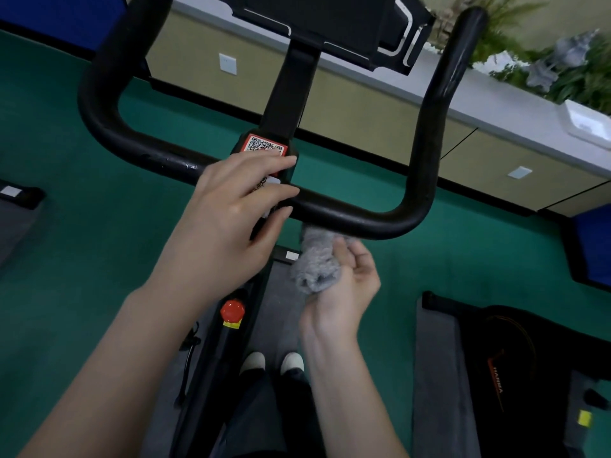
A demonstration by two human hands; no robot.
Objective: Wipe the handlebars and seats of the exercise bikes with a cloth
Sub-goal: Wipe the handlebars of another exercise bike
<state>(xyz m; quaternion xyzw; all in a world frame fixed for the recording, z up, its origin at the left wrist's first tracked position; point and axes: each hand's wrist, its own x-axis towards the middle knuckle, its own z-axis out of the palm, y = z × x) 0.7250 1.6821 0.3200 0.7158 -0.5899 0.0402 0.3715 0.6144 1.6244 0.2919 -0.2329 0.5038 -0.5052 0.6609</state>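
Here, the right hand (340, 282) grips the bunched grey cloth (315, 262) just under the near bar of the handlebars (347, 209), the left hand (231, 209) rests open at the bar's centre, and wiping looks barely begun; no seat is visible.

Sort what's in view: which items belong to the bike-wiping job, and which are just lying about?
Job:
- black handlebar
- grey cloth, bunched in the right hand
- left hand, resting on the bar's centre

Lying about:
- red knob on the frame
- QR sticker
- tablet holder
- plants on the ledge
- wall socket
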